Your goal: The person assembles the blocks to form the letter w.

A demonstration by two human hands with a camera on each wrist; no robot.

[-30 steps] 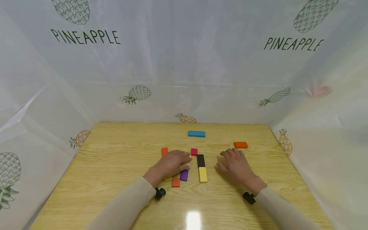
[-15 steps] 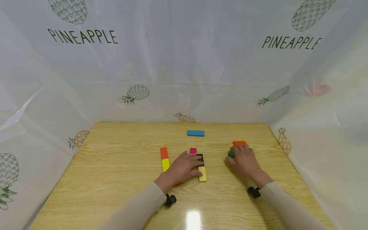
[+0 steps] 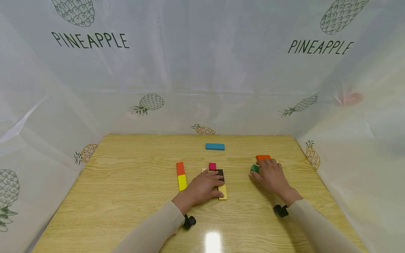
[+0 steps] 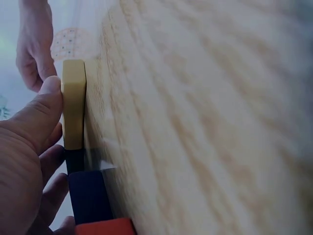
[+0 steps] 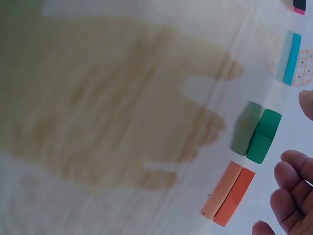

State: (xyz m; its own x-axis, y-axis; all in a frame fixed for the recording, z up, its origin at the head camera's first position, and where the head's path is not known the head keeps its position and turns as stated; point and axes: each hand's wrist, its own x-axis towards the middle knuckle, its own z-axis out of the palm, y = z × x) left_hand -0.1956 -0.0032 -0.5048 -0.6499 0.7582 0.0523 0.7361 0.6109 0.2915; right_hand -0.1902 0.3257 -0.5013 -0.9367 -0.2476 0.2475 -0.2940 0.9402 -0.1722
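Note:
My left hand lies over the group of flat blocks in the middle, its fingertips on the black block and its thumb at the pale yellow block. In the left wrist view the thumb tip touches the side of this pale yellow block, and a dark purple block and a red block lie nearer. A magenta block sits just beyond the fingers. My right hand hovers with loosely bent fingers beside a green block and an orange block; the right wrist view shows a gap between fingers and blocks.
A blue block lies at the back of the wooden table. Left of the group, a red-orange block and a bright yellow block form a column. A pineapple-printed sheet hangs around the table.
My left hand has shifted right, from over the cream and purple blocks to the black and pale yellow ones. The right hand has moved right toward the orange block; the green block now shows beside it.

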